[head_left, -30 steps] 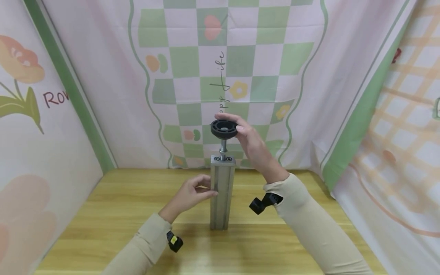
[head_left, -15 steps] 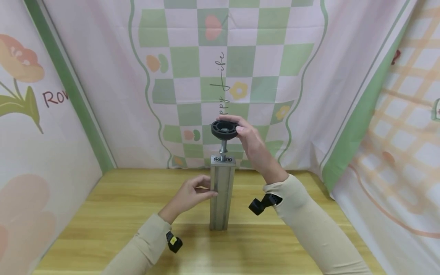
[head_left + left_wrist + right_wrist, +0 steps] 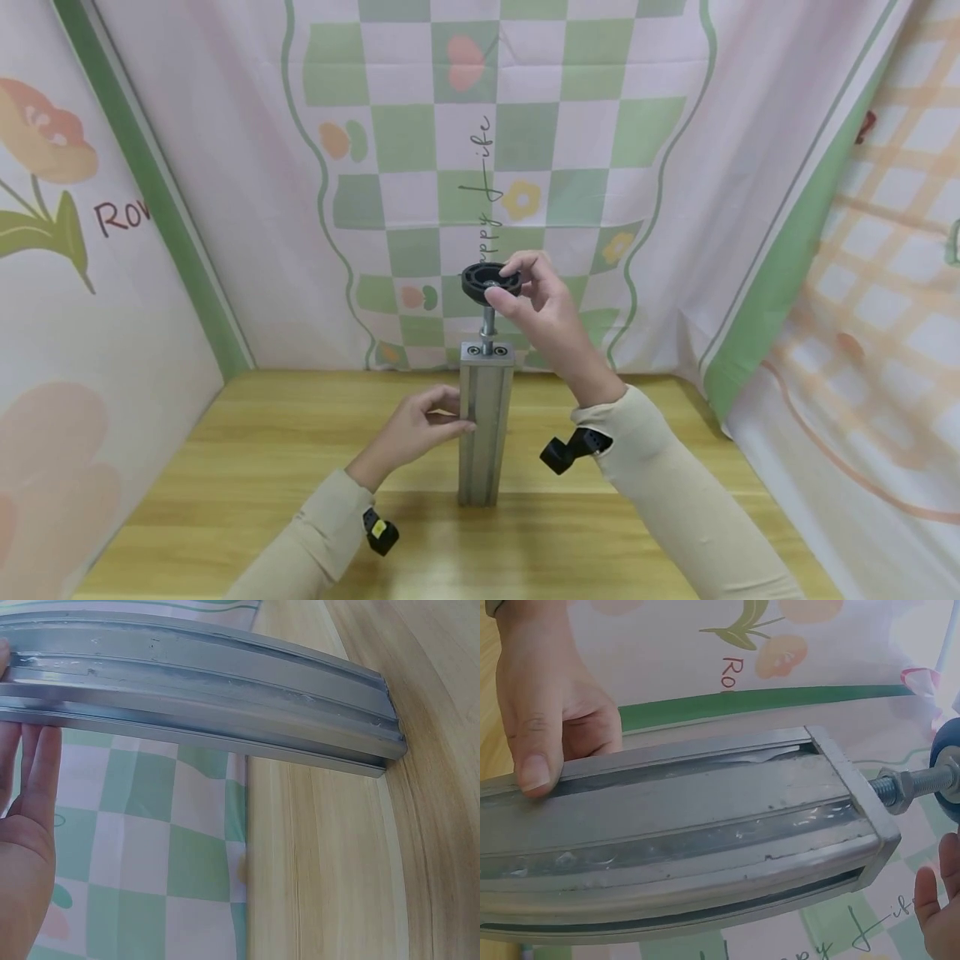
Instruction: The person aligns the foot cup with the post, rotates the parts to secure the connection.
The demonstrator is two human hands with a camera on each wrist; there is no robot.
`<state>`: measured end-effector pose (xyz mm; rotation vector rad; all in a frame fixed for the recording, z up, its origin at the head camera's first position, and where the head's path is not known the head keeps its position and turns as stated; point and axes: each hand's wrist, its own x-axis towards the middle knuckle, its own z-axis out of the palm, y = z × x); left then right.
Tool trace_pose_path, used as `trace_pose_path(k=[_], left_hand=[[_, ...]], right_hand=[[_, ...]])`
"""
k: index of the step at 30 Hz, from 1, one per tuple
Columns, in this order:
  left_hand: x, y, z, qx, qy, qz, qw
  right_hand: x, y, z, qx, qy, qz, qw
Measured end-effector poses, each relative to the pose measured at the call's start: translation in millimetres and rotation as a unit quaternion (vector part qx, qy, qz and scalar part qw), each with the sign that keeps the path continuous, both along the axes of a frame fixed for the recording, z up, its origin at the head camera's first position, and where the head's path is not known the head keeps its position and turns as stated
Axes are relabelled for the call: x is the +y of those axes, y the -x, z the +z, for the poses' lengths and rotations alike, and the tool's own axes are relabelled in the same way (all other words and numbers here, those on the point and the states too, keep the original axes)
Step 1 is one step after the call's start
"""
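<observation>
Right hand (image 3: 553, 315), thumb now at near rim of black foot (image 3: 476, 292)

The post (image 3: 486, 433) stands on the table (image 3: 292, 442), disc (image 3: 474, 289) above it, curtain (image 3: 420, 137) behind

Head view: the metal profile (image 3: 486, 433) hid part of the far edge of the worktop (image 3: 300, 433) and some finger ends of the left hand (image 3: 412, 429); socket details of the two end screws (image 3: 501, 351) were too small to tell. Right-wrist view: the right margin cropped the black disc (image 3: 943, 746) and right hand (image 3: 945, 922).
</observation>
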<state>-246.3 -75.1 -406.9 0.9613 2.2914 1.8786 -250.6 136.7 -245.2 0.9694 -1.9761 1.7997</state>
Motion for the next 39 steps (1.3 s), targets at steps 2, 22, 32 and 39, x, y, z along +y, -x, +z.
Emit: trace_pose_path(k=[2, 22, 32, 39], left_hand=[[0.1, 0.2, 0.0, 0.001, -0.001, -0.001, 1.0000], [1.3, 0.2, -1.4, -0.010, -0.011, -0.004, 0.9999], [0.5, -1.6, -0.5, -0.013, -0.007, -0.001, 0.9999], [1.3, -2.1, 0.0, -0.011, -0.006, -0.002, 0.9999]], right_hand=[[-0.9, -0.7, 1.1, 0.007, -0.005, -0.018, 0.9998], [-3.1, 7.4, -7.0, 0.023, 0.026, 0.106, 0.9938], [0.0, 5.9, -7.3, 0.014, 0.024, 0.095, 0.9951], [0.8, 1.9, -6.4, -0.001, 0.018, 0.045, 0.9988]])
